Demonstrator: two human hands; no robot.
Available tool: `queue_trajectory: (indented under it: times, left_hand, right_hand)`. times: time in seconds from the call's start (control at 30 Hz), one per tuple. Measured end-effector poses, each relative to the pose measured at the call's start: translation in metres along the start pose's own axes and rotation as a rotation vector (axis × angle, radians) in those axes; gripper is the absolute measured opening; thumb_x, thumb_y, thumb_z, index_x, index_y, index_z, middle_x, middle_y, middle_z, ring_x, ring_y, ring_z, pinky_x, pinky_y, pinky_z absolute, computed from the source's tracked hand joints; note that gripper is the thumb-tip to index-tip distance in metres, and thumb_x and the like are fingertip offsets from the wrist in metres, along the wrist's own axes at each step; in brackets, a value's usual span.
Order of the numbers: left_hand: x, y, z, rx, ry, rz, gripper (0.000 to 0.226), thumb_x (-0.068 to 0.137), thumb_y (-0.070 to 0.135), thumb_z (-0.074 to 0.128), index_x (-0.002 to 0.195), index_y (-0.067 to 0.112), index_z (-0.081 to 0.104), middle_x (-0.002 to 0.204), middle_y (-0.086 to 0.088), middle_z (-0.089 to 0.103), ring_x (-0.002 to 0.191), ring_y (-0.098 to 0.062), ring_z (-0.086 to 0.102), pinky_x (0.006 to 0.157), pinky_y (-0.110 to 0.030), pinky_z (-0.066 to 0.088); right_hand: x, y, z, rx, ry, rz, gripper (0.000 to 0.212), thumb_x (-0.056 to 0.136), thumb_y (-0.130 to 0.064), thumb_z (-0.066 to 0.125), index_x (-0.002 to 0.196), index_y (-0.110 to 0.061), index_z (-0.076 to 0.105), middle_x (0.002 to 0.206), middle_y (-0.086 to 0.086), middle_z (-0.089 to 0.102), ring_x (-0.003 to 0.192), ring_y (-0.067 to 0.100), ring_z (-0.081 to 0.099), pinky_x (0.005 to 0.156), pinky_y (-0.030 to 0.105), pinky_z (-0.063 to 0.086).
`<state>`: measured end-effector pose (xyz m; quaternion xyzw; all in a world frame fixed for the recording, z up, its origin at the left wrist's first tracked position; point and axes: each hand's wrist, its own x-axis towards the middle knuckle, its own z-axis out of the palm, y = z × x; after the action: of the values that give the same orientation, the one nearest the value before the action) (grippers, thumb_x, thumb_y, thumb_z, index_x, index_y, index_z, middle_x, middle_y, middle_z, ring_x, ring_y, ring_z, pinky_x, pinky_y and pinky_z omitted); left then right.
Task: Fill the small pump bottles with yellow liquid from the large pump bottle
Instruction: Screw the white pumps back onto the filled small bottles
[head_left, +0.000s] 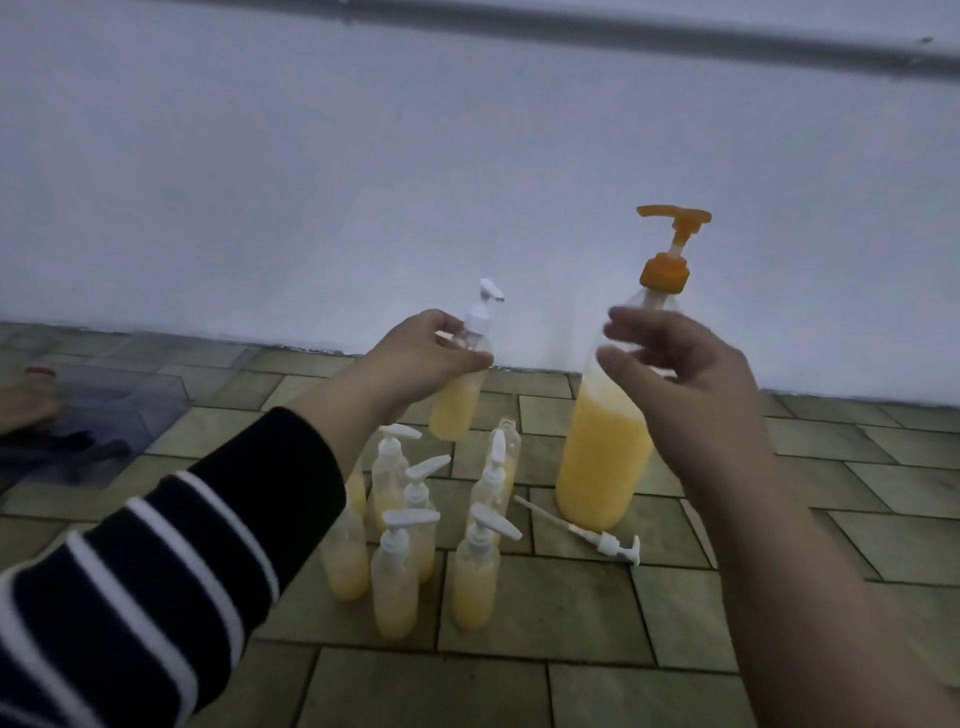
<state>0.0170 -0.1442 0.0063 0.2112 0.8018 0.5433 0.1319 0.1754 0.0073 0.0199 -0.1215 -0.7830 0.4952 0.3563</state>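
The left hand (423, 358) grips a small bottle (460, 395) around its clear upper part, thumb and fingers curled round it, and holds it in the air, slightly tilted, above the cluster of other bottles. This bottle is a little over half full of yellow liquid and has a white pump (485, 306) fitted on top. The left arm wears a dark sleeve (156, 561) with white stripes.

The right hand (685, 374) hovers in front of the shoulder of the large bottle (605, 457), fingers spread and loosely bent, holding nothing; whether the fingertips touch the bottle I cannot tell. The large bottle stands upright on the tiled floor (675, 623) near the far wall (363, 182), roughly two-thirds full of yellow liquid, with an orange pump (670, 249) on top.

Just left of the large bottle stands a cluster of small bottles (410, 545), upright and close together, most with white pumps on and yellow liquid inside. One bottle at the back of the cluster (511, 441) has no pump. A loose white pump (597, 538) with its tube lies on the floor at the foot of the large bottle, right of the cluster.

At the floor's left edge lies a clear plastic box (119, 395), beside dark objects too blurred to name.
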Motion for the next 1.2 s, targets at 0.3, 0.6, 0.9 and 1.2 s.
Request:
queue_trajectory:
  times: [0.3,0.6,0.9,1.2]
  left_hand:
    - [0.021,-0.020,0.021,0.428,-0.153,-0.158,0.036,0.068,0.020,0.080,0.099,0.018,0.063,0.098,-0.004,0.065,0.092,-0.022,0.065,0.083,-0.037,0.057]
    - [0.028,-0.021,0.042,0.998,-0.384,-0.138,0.024,0.078,0.030,0.072,0.097,0.017,0.065,0.083,0.000,0.056,0.073,-0.017,0.051,0.059,-0.022,0.043]
    - [0.039,-0.031,0.041,0.989,-0.457,-0.134,0.040,0.074,0.023,0.077,0.112,0.017,0.063,0.100,-0.004,0.066,0.090,-0.019,0.065,0.083,-0.032,0.057]
    - [0.040,0.004,0.020,0.924,-0.724,-0.176,0.059,0.078,0.002,0.069,0.129,0.026,0.052,0.132,0.004,0.054,0.118,-0.016,0.051,0.085,-0.024,0.048]
  right_hand:
    - [-0.048,0.111,-0.005,-0.002,0.060,0.448,0.015,0.085,-0.013,0.067,0.089,-0.027,0.069,0.093,-0.005,0.069,0.093,0.014,0.063,0.078,0.030,0.050]
    - [-0.061,0.141,-0.004,-0.140,0.020,0.513,0.014,0.083,-0.011,0.068,0.093,-0.022,0.067,0.090,-0.007,0.067,0.088,0.008,0.061,0.071,0.026,0.048]
    - [-0.062,0.146,-0.004,-0.215,0.014,0.469,0.014,0.083,-0.011,0.068,0.091,-0.022,0.066,0.085,-0.013,0.064,0.083,0.000,0.058,0.063,0.016,0.042]
    - [-0.062,0.162,0.005,-0.543,-0.036,0.368,0.028,0.085,-0.015,0.065,0.111,-0.022,0.066,0.108,0.000,0.064,0.094,0.009,0.050,0.070,0.024,0.039]
